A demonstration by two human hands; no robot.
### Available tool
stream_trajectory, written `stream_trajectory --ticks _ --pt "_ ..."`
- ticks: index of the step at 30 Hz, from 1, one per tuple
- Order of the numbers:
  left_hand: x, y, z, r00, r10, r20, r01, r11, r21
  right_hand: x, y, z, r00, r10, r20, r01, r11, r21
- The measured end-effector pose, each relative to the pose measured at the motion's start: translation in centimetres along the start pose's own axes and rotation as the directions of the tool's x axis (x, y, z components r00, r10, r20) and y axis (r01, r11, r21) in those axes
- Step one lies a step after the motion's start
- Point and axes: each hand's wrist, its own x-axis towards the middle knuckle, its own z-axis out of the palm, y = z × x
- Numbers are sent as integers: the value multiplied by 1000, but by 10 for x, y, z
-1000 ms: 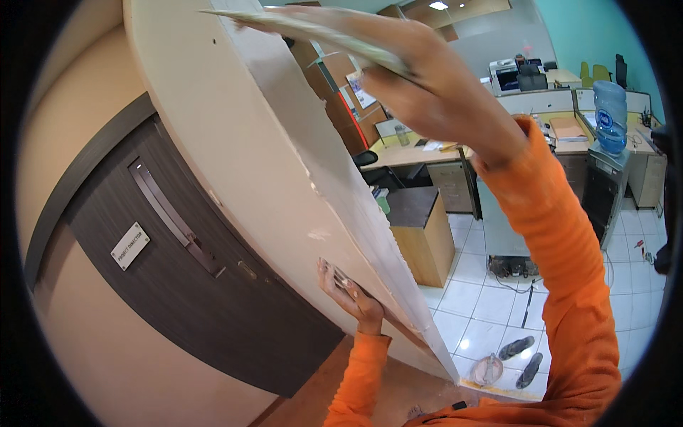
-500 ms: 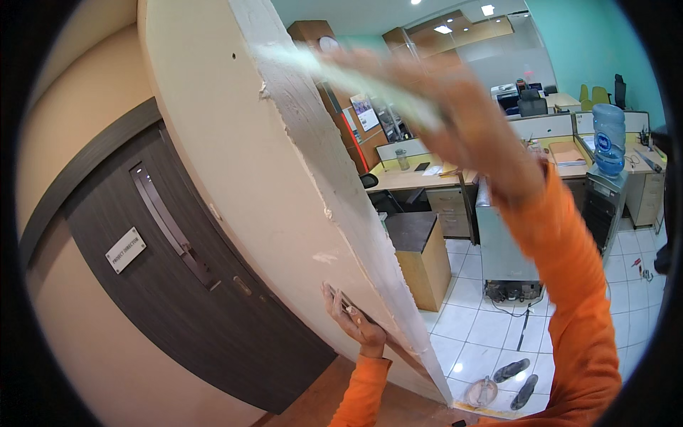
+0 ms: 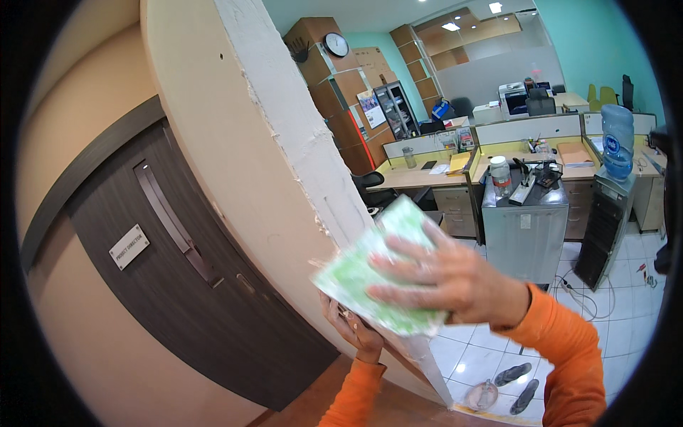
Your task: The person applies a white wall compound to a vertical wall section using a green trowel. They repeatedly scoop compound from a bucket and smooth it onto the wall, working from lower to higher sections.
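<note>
My right hand [image 3: 455, 277] grips a flat, rectangular green sheet [image 3: 398, 267] smeared with white paste. Its fingers spread over the face, slightly blurred by motion. The sheet is tilted in front of the lower part of the white-plastered wall end [image 3: 284, 121]; I cannot tell whether it touches. Just beneath the sheet's lower left corner, my left hand [image 3: 359, 334], dusted white, is bent around a thin dark thing against the cream wall face [image 3: 213, 135]. What that thing is stays partly hidden. Rough plaster ridges run along the wall's corner.
To the left is a dark door [image 3: 163, 249]. On the right are a metal cabinet [image 3: 526, 238] topped with a jar, a blue water bottle [image 3: 617, 142] on a dispenser, and desks [image 3: 405, 176]. Sandals [image 3: 523, 395] and a round basin [image 3: 482, 396] lie on the tiled floor.
My right hand has come down from high by the wall's edge, bringing the green sheet in front of the lower wall end, just above my left hand. The left hand has barely moved.
</note>
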Motion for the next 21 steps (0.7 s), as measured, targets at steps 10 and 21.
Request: stream_trajectory --ticks 10,21 --pt "4 11 1 999 24 -26 -22 997 71 188 75 -137 950 -103 -293 89 994 -61" --pt "-1 5 2 997 -23 -76 19 998 -59 84 23 -33 994 -69 -84 59 993 -106"
